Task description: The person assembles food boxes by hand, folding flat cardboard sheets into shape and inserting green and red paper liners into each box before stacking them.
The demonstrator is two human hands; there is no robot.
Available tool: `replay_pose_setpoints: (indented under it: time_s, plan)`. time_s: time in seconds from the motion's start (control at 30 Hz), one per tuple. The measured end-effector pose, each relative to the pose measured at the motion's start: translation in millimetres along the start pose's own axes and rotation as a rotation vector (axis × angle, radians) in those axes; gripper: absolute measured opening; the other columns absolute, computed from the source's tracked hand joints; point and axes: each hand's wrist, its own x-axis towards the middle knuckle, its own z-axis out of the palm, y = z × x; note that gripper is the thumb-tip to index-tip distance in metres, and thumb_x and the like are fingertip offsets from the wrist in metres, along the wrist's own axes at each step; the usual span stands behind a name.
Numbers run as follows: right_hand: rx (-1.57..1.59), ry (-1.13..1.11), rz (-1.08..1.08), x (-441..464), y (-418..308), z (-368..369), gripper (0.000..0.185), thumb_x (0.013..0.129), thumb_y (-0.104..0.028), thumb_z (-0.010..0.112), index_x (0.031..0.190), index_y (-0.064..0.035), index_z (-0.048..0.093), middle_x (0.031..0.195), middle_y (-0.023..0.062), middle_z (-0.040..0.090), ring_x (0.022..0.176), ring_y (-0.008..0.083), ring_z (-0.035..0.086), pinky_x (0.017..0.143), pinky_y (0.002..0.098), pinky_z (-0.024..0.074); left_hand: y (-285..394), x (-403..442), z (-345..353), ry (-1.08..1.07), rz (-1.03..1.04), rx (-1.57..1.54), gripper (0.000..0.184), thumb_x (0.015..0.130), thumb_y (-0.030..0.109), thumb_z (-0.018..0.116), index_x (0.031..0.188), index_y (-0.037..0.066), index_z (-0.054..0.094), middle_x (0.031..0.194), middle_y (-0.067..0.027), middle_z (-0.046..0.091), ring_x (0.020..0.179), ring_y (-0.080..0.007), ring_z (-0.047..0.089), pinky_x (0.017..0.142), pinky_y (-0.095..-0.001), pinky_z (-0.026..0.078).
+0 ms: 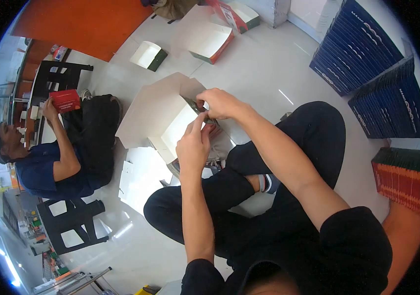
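A cardboard box (174, 125) with a white inside stands open in front of my crossed legs, its wide pale lid flap (143, 110) spread toward the upper left. My left hand (193, 147) is closed on the box's near side wall, fingers bent at its edge. My right hand (220, 103) is closed at the same side, a little farther up, thumb and fingers pinched together at the edge. The two hands nearly meet at a box corner. What lies under the fingertips is mostly hidden.
White flat card (138, 179) lies on the floor by my left knee. Open boxes (149, 55) stand ahead. Stacks of blue boxes (357, 46) and red-orange boxes (401, 179) rise at right. At left, a seated person holds a red card (65, 101), near black stools (72, 226).
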Motion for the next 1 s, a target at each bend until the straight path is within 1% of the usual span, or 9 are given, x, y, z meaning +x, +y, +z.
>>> replay_pose_setpoints:
  time_s: [0.03, 0.13, 0.2, 0.37, 0.43, 0.53, 0.83, 0.9, 1.0]
  plan:
    - [0.004, 0.001, 0.002, -0.3, 0.4, 0.8, 0.023, 0.071, -0.004, 0.07, 0.094, -0.0054, 0.07, 0.096, 0.017, 0.072, 0.095, 0.0356, 0.068, 0.081, 0.0438, 0.0531, 0.1, 0.3, 0.4, 0.049, 0.094, -0.055, 0.03, 0.089, 0.012, 0.064, 0.119, 0.017, 0.063, 0.104, -0.008, 0.071, 0.084, -0.0349, 0.07, 0.069, -0.0462, 0.054]
    - [-0.016, -0.01, 0.01, 1.6, 0.1, 1.4, 0.023, 0.071, -0.004, 0.071, 0.094, -0.0033, 0.069, 0.096, 0.0171, 0.071, 0.097, 0.0351, 0.068, 0.082, 0.0436, 0.0531, -6.6, 6.9, 4.1, 0.084, 0.163, -0.046, 0.025, 0.089, 0.014, 0.064, 0.114, 0.017, 0.066, 0.105, -0.0059, 0.071, 0.08, -0.0342, 0.069, 0.067, -0.0454, 0.055]
    - [-0.015, -0.093, 0.017, 1.8, -1.1, -3.1, 0.032, 0.069, -0.009, 0.078, 0.098, -0.0028, 0.066, 0.103, 0.0166, 0.069, 0.099, 0.0359, 0.064, 0.084, 0.0432, 0.0513, -4.3, 4.1, 4.9, 0.047, 0.121, -0.009, 0.021, 0.089, 0.013, 0.063, 0.11, 0.016, 0.067, 0.105, -0.0078, 0.071, 0.082, -0.0349, 0.069, 0.069, -0.0445, 0.055]
    - [-0.048, -0.148, 0.034, -3.7, -5.5, -9.0, 0.041, 0.068, -0.008, 0.078, 0.106, -0.0039, 0.063, 0.109, 0.015, 0.066, 0.104, 0.0351, 0.062, 0.087, 0.0425, 0.0504, -1.6, 1.0, 8.8, 0.03, 0.066, 0.062, 0.016, 0.091, 0.014, 0.061, 0.105, 0.016, 0.069, 0.101, -0.0092, 0.072, 0.082, -0.0353, 0.069, 0.069, -0.0439, 0.054]
    - [-0.052, -0.164, 0.027, -3.7, -4.4, -9.4, 0.043, 0.068, -0.008, 0.078, 0.108, -0.0041, 0.061, 0.111, 0.0145, 0.064, 0.106, 0.0349, 0.061, 0.087, 0.0424, 0.05, -5.1, 0.6, 12.9, 0.069, 0.126, 0.11, 0.017, 0.091, 0.014, 0.059, 0.106, 0.016, 0.066, 0.098, -0.0063, 0.072, 0.074, -0.0342, 0.069, 0.063, -0.044, 0.055]
    - [-0.018, -0.18, 0.011, -2.9, -1.4, -9.0, 0.044, 0.068, -0.007, 0.077, 0.109, -0.0041, 0.061, 0.112, 0.0143, 0.063, 0.107, 0.0353, 0.059, 0.089, 0.0424, 0.0495, -3.9, -0.9, 17.5, 0.014, 0.127, 0.142, 0.014, 0.093, 0.015, 0.056, 0.103, 0.015, 0.065, 0.093, -0.0069, 0.072, 0.072, -0.0348, 0.069, 0.062, -0.0453, 0.055]
    - [0.008, -0.065, 0.024, -0.4, -0.3, 1.9, 0.035, 0.066, -0.004, 0.072, 0.101, -0.0014, 0.066, 0.104, 0.0186, 0.067, 0.101, 0.0372, 0.065, 0.086, 0.044, 0.052, -8.7, -2.7, 25.2, -0.155, 0.199, 0.253, 0.019, 0.087, 0.008, 0.054, 0.103, 0.015, 0.061, 0.082, -0.0106, 0.07, 0.069, -0.0367, 0.068, 0.06, -0.0493, 0.053]
    - [-0.028, 0.047, -0.045, -2.5, -0.7, 7.4, 0.023, 0.067, -0.001, 0.061, 0.09, -0.0021, 0.065, 0.095, 0.0157, 0.066, 0.091, 0.0365, 0.063, 0.08, 0.0441, 0.0513, -8.7, -1.0, 22.4, -0.182, 0.204, 0.273, 0.02, 0.087, 0.008, 0.054, 0.104, 0.015, 0.06, 0.081, -0.0109, 0.07, 0.069, -0.037, 0.068, 0.06, -0.0495, 0.053]
    - [0.005, 0.052, -0.017, -3.0, 0.1, 8.6, 0.021, 0.067, -0.001, 0.061, 0.087, -0.002, 0.065, 0.094, 0.0161, 0.067, 0.091, 0.0371, 0.064, 0.079, 0.0441, 0.0516, -8.3, -0.3, 18.6, -0.254, 0.181, 0.293, 0.024, 0.087, 0.008, 0.053, 0.108, 0.015, 0.061, 0.08, -0.0126, 0.07, 0.071, -0.0371, 0.068, 0.062, -0.0493, 0.053]
